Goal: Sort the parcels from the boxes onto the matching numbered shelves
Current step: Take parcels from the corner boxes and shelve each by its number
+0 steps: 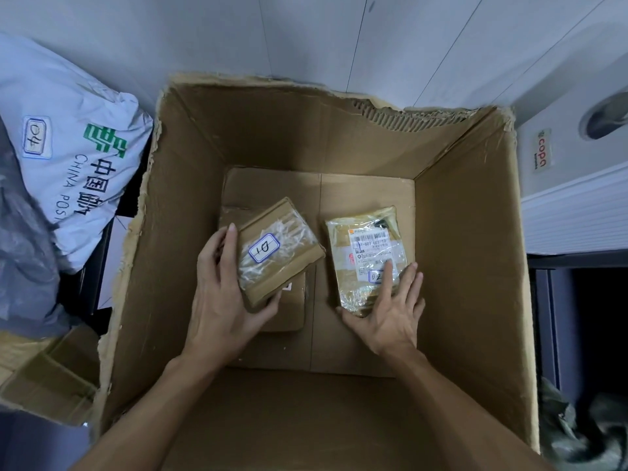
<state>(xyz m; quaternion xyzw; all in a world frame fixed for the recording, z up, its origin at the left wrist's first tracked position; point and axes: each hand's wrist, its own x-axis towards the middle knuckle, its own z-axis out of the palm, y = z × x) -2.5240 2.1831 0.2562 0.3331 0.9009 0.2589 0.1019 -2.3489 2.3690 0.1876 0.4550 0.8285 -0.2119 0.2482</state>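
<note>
While both arms reach down into the torn cardboard box (458, 232), the left hand (221, 294) grips a taped brown parcel (278, 248), thumb under its near corner and fingers along its left edge. Right of it, the right hand (390, 307) lies spread on a plastic-wrapped parcel (365, 253) marked 02. Left of the hands, outside the box, a grey China Post bag (68, 147) reads 04; pale floor (306, 35) lies beyond

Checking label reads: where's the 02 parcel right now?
Head view: the 02 parcel lies on the floor of the big box, right side, under the right hand.
</note>
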